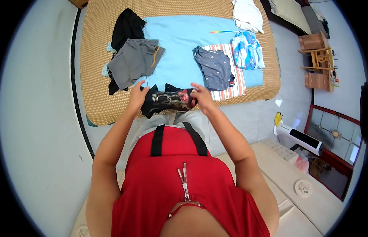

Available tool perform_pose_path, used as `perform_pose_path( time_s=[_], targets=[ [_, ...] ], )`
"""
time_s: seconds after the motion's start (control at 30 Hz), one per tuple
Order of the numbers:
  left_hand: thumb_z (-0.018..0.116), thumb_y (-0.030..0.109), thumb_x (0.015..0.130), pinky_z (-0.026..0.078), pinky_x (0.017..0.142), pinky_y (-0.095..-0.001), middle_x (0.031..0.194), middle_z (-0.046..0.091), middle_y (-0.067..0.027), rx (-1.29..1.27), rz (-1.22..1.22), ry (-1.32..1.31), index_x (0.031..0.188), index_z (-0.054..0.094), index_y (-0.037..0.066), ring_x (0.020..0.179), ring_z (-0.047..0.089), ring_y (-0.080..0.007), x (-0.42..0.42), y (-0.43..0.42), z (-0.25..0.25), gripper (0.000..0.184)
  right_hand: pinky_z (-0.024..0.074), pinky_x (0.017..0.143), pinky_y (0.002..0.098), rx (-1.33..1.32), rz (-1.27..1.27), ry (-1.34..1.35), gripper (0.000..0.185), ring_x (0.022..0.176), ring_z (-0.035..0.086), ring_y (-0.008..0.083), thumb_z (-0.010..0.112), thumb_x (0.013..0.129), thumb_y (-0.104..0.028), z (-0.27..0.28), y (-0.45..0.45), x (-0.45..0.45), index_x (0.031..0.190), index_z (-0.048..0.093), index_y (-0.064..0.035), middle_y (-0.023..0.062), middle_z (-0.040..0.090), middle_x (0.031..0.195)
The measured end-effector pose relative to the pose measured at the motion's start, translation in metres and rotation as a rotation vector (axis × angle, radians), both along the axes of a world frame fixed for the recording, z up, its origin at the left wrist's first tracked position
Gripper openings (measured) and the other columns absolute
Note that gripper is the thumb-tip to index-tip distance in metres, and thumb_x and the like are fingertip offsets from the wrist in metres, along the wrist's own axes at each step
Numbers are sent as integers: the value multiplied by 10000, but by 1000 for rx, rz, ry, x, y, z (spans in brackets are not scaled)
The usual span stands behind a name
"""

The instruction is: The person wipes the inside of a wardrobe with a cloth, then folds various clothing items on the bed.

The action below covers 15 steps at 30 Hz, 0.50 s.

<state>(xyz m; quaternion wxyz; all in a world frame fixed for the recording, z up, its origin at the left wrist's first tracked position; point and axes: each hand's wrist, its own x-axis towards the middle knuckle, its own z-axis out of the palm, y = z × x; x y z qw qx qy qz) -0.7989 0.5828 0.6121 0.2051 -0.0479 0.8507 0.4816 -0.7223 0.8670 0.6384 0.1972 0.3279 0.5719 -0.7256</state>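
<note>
A black garment with a red and grey print (170,99) lies bunched at the near edge of the bed, between my two hands. My left hand (139,94) is at its left end, fingers closed on the cloth. At its right end, my right hand (202,96) pinches the fabric near the red part of the print. Just beyond my left hand are grey trousers (130,63), with a black garment (128,27) behind them. Past my right hand, a folded dark grey patterned garment (214,68) rests partly on a striped cloth (239,85).
The bed has a woven mat (95,47) and a light blue sheet (176,35). At its far right are a blue and white garment (247,51) and a white one (247,15). A white appliance (298,136) stands on the floor at the right, near a wooden chair (321,58).
</note>
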Motion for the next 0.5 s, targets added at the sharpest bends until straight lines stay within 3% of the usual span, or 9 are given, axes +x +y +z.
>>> perform_pose_path(
  time_s=[0.07, 0.13, 0.27, 0.33, 0.4, 0.5],
  targets=[
    [631, 177, 857, 383, 946, -301, 1204, 574, -145, 70, 18, 61, 1236, 529, 10, 1103, 522, -216, -29, 20, 16, 426, 437, 581, 212, 61, -20, 105, 488, 679, 518, 99, 545, 790, 31, 14, 16, -30, 1273, 491, -13, 40, 564, 874],
    [628, 181, 865, 384, 940, -290, 1185, 580, -118, 163, 81, 101, 1232, 533, 12, 1083, 521, -182, -63, 47, 58, 415, 392, 510, 210, 133, -40, 226, 472, 609, 479, 76, 542, 793, 34, 46, 33, -64, 1259, 512, -32, 12, 554, 842],
    [634, 179, 865, 392, 937, -279, 1180, 579, -103, 316, 118, 303, 1231, 535, 12, 1077, 516, -157, -112, 88, 123, 415, 419, 610, 195, 228, -111, 501, 441, 772, 530, 74, 540, 802, 23, 113, 67, -108, 1238, 538, -38, 41, 591, 1006],
    [644, 171, 858, 421, 899, -270, 1176, 576, -94, 475, 140, 253, 1230, 535, 12, 1030, 537, -144, -116, 110, 158, 419, 429, 659, 193, 273, -123, 605, 429, 854, 541, 79, 539, 805, 13, 132, 90, -117, 1231, 547, -42, 45, 587, 1075],
    [656, 151, 847, 457, 819, -251, 1106, 590, -67, 552, 98, 255, 1219, 547, 26, 927, 564, -120, -123, 128, 150, 407, 439, 682, 205, 350, -169, 641, 418, 861, 551, 87, 529, 807, 9, 147, 105, -115, 1222, 553, -34, 49, 595, 1089],
    [650, 181, 853, 438, 852, -264, 1077, 617, -59, 428, -16, 298, 1202, 566, 56, 959, 555, -134, -115, 155, 128, 381, 457, 741, 231, 440, -216, 634, 396, 893, 565, 104, 516, 799, 30, 137, 133, -101, 1191, 566, 6, 80, 603, 1066]
  ],
)
